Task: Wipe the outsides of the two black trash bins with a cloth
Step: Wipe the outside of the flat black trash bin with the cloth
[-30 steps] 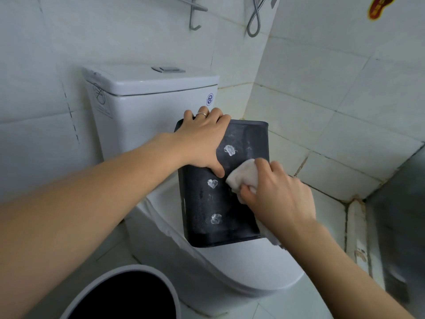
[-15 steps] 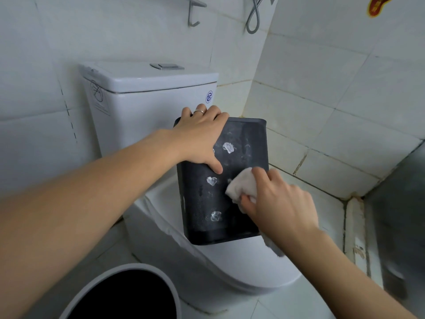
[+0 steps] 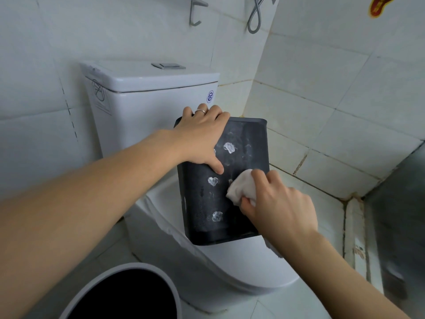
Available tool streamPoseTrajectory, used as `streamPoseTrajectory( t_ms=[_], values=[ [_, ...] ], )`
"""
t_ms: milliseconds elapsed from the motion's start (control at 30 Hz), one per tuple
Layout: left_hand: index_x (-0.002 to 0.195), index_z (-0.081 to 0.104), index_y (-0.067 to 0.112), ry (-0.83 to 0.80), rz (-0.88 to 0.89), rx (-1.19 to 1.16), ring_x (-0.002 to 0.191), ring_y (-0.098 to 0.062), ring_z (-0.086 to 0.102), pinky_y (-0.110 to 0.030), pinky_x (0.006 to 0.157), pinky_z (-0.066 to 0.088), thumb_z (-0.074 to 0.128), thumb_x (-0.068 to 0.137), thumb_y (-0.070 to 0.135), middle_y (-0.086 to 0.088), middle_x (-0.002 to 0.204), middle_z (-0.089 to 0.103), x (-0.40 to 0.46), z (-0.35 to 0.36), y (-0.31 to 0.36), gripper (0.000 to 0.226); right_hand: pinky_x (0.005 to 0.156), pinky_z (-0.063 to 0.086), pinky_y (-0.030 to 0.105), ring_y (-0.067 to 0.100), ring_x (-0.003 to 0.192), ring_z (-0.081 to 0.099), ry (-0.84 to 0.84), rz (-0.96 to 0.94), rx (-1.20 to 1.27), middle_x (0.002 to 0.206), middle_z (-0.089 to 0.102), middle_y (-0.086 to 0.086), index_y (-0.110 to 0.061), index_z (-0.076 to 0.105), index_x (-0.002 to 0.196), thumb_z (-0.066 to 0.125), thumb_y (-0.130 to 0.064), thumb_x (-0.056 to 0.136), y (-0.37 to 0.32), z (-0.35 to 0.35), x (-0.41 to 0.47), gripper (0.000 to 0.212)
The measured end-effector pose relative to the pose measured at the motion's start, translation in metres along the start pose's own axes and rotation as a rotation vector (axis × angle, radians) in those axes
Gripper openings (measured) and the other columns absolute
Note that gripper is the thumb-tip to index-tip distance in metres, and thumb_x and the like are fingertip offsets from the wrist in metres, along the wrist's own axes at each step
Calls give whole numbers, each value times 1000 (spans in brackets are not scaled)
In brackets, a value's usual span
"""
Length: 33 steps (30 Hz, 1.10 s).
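A black rectangular trash bin [image 3: 207, 199] lies on its side on the closed toilet lid, with white heart-shaped marks on its upward face. My left hand [image 3: 202, 137] grips the bin's far end, fingers curled over the edge and thumb pressed on the top face. My right hand [image 3: 278, 208] holds a bunched white cloth [image 3: 242, 188] against the bin's right part, near the middle heart. A second bin [image 3: 124, 293], round with a light rim and a black inside, stands on the floor at the lower left, partly cut off by the frame.
The white toilet [image 3: 147, 104] with its cistern stands against the tiled back wall. A tiled wall [image 3: 345, 100] closes the right side, with a dark panel [image 3: 397, 226] at the far right. A metal hook [image 3: 195, 10] and a shower hose [image 3: 255, 17] hang above.
My right hand has slid the cloth a little down and to the right across the bin's face. My left hand keeps its grip on the bin's far end.
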<state>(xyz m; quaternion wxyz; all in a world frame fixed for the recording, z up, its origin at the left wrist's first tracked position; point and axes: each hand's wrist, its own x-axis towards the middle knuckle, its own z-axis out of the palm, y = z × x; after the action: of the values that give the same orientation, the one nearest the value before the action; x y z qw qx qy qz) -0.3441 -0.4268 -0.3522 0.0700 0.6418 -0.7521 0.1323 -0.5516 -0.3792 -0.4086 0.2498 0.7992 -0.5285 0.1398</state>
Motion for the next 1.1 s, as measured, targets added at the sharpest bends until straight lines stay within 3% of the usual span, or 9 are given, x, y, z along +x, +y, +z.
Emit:
streamPoseTrajectory(
  t_ms=[100, 267, 400, 600, 700, 767, 867, 967, 1100],
  values=[
    [135, 34, 16, 5, -4, -6, 121, -29, 36, -43, 90, 32, 80, 46, 76, -1, 131, 39, -1, 0, 0, 116, 45, 5, 23, 31, 48, 56, 61, 46, -4, 76, 41, -2, -17, 55, 93, 60, -38, 84, -5, -3, 21, 24],
    [132, 36, 16, 1, -11, 4, 119, -28, 37, -41, 86, 30, 79, 44, 77, -1, 128, 40, -1, -1, 0, 115, 49, 1, 16, 24, 34, 21, 48, 47, 37, 65, 43, 4, -11, 54, 77, 76, -23, 66, -9, -7, 16, 27],
    [129, 37, 15, 1, -10, 4, 118, -29, 38, -42, 87, 31, 80, 44, 76, -1, 127, 40, -1, -2, 1, 113, 48, 0, 15, 25, 28, 32, -39, -45, 34, 65, 43, 4, -11, 54, 76, 81, -27, 63, -6, -7, -5, 34],
    [128, 38, 15, 13, -18, -1, 117, -28, 38, -42, 89, 34, 81, 43, 75, -1, 126, 41, -3, -4, 2, 113, 47, 2, 17, 26, 29, 36, 34, -18, 45, 65, 43, 3, -13, 54, 76, 78, -28, 67, -10, -3, 9, 30],
    [128, 37, 15, 13, -6, -4, 116, -28, 38, -41, 88, 32, 81, 44, 74, -1, 125, 40, -4, -4, 3, 113, 44, 18, 26, 31, 57, 62, 27, 37, -36, 83, 45, -1, -19, 51, 99, 58, -40, 87, 5, -5, 17, 26],
    [129, 38, 15, 14, -3, -3, 116, -27, 38, -40, 87, 32, 81, 43, 74, -1, 125, 41, -4, -4, 4, 113, 49, 29, 29, 31, 72, 64, -20, 87, -32, 90, 38, -3, -21, 45, 110, 45, -44, 94, 19, -7, 21, 28],
    [127, 38, 14, 7, -18, -3, 115, -27, 38, -40, 86, 31, 81, 44, 75, -2, 124, 41, -3, -3, 3, 112, 44, 19, 27, 31, 61, 61, 24, 138, -29, 84, 36, -1, -17, 49, 103, 52, -39, 91, 16, -9, 21, 25],
    [127, 38, 14, 8, -20, 10, 115, -28, 39, -41, 86, 31, 80, 44, 76, -2, 123, 40, -3, -3, 3, 113, 45, 3, 19, 27, 36, 48, 18, 62, -23, 70, 41, 2, -13, 53, 83, 71, -28, 72, -9, -7, 15, 26],
    [129, 37, 14, 10, -15, 0, 116, -28, 38, -40, 86, 31, 80, 43, 76, -2, 124, 40, -4, -5, 4, 114, 47, 1, 16, 24, 28, 35, 50, 11, 14, 64, 44, 4, -12, 51, 74, 79, -24, 62, -15, -3, 12, 32]
  ],
)
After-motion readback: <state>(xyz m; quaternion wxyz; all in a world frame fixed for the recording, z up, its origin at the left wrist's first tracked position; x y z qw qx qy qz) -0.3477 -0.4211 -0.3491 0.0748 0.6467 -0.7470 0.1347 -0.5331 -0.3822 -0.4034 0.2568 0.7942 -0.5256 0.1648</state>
